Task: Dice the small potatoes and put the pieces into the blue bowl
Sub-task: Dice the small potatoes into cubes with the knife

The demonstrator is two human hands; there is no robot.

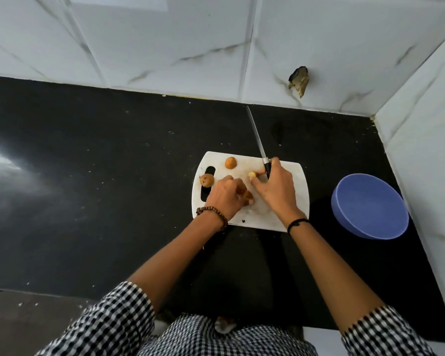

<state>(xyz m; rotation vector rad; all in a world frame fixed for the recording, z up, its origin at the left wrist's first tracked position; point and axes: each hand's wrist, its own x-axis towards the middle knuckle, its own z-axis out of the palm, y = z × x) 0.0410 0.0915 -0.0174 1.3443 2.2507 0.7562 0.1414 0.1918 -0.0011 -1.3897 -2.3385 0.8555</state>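
I note: left hand [224, 195] fingers curled on a potato [247, 195] mid cutting board [299, 191]. Right hand [275, 188] grasps the knife [257, 140] handle, blade pointing far. Cut piece [252, 174] sits at its fingertips. Blue bowl [368, 206] lies right of the board, so the right hand is nearer.

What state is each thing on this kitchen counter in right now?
Round blue plastic bowl: upright, empty.
White plastic cutting board: flat on black counter.
Long black-handled steel knife: gripped by right hand, blade pointing away.
Two small brown potatoes: whole, on board.
Cut potato: held by left hand.
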